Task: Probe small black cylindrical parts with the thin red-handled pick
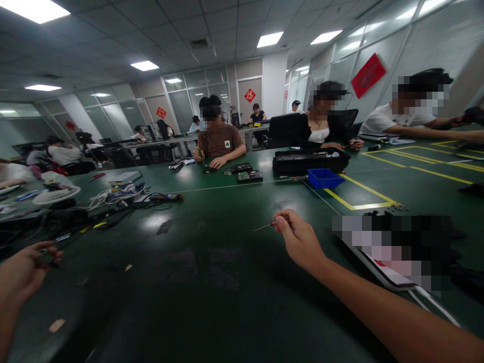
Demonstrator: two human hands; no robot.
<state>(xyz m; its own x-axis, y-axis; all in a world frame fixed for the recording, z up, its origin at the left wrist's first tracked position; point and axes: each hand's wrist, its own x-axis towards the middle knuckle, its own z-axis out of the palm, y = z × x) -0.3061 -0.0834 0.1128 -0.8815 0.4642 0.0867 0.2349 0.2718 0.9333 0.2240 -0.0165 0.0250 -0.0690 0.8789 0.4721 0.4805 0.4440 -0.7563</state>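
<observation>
Right hand [298, 234]: raised above table [227, 312], fingers closed around screwdriver [273, 223], tip pointing left. Left hand [28, 267]: far left, palm upturned, fingers curled around a dark item [47, 257].

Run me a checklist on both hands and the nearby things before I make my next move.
1. Right hand grips the screwdriver: ok.
2. Screwdriver's tip in plain view: ok.
3. Screwdriver's tip set in a screw: not ok.
4. Dark item in the left hand identified: cannot tell, too dark and blurred.
5. Black cables apart from the screwdriver: ok.
6. Blue tray upright: ok.
</observation>
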